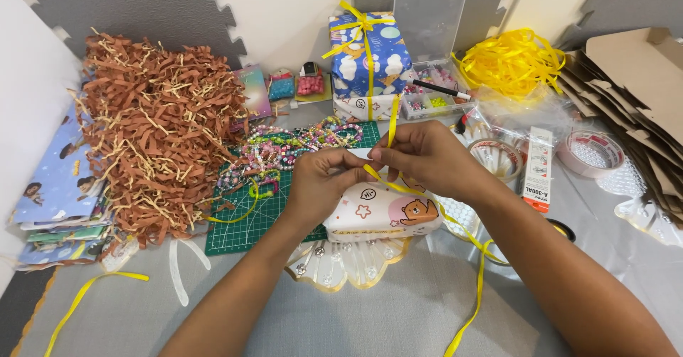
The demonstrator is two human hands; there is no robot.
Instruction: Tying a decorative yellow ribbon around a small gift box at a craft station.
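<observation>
The small wrapped box (380, 213) sits on a gold-trimmed doily (341, 264) near the desk's middle, steadied under the left hand (324, 182) while both hands' fingers pinch the yellow ribbon (393, 126) taut above it, the right hand (420, 154) pulling upward.

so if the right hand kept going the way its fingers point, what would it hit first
The right hand points left across the small white bear-print wrapped box, so it would almost at once meet the left hand, whose fingertips already seem to touch it at the thin yellow ribbon. Depth is hard to judge.
</observation>
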